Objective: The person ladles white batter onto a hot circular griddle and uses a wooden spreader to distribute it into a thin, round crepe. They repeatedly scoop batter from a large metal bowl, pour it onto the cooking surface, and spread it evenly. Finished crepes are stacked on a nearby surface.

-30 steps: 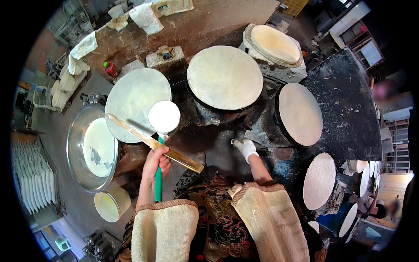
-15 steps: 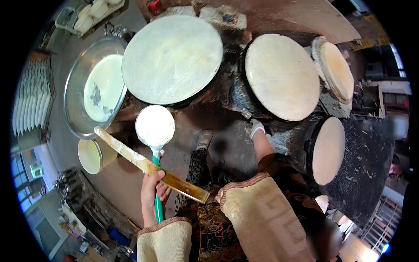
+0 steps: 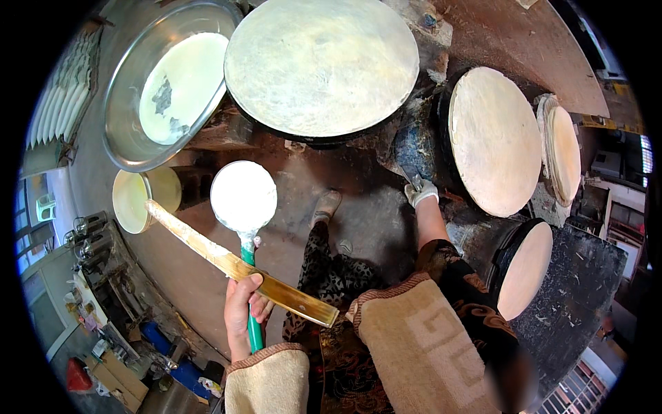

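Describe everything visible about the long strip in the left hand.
The strip looks like bamboo or wood: long, narrow, its far half smeared with white, its near end glossy yellow-brown. Gripped in the left hand, thumb on top, it slants from upper left to lower right, crossing over the green handle of a ladle.

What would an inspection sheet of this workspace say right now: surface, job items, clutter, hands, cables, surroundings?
Surface: large round plate, pale across its top, on a dark base.
Job items: green-handled ladle, bowl whitened; wooden strip, white smears along its far half; metal basin, white liquid inside.
Clutter: pale bucket beside the basin.
Hands: left hand holds ladle and strip; gloved right hand is at a small metal piece, grip unclear.
Cables: nothing seen.
Surroundings: black tabletop at right.
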`<state>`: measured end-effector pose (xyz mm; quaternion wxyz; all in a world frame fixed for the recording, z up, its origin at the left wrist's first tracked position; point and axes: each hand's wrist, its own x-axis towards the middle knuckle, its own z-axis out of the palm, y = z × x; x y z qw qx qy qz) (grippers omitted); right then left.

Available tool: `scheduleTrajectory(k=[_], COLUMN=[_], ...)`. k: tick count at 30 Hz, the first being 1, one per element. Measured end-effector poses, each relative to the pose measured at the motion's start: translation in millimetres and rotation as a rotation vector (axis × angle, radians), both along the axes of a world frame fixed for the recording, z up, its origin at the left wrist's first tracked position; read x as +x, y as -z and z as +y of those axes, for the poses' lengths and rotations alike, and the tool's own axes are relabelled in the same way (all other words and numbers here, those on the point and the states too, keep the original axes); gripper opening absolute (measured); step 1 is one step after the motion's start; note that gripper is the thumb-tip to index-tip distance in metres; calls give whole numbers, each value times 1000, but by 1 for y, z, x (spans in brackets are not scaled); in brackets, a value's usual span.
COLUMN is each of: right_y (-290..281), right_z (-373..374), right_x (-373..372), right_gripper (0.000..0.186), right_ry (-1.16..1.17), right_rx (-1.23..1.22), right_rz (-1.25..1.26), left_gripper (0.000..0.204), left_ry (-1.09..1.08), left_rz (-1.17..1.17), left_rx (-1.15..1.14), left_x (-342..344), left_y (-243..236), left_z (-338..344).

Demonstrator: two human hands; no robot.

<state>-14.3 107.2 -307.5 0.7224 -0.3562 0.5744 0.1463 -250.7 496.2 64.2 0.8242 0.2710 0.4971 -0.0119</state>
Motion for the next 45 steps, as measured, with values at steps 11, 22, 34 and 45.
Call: scheduleTrajectory(k=[11, 22, 34, 45], right_y=[-25, -191, -300, -333], right_z=[-8, -103, -132, -94], right_x=[-26, -60, 153, 306], right_gripper=[17, 13, 31, 60], right_ry=[-392, 169, -681, -1827], right_rx=[-176, -491, -1443, -1363], right_rz=[226, -32, -524, -783], left_gripper=[12, 30, 41, 28], left_ry=[125, 456, 472, 179], left_rz=[-52, -234, -282, -166], left_rx=[-28, -172, -310, -215], left_x=[26, 120, 182, 170], left_y=[-20, -31, -54, -57], left_z=[-1, 3, -53, -101])
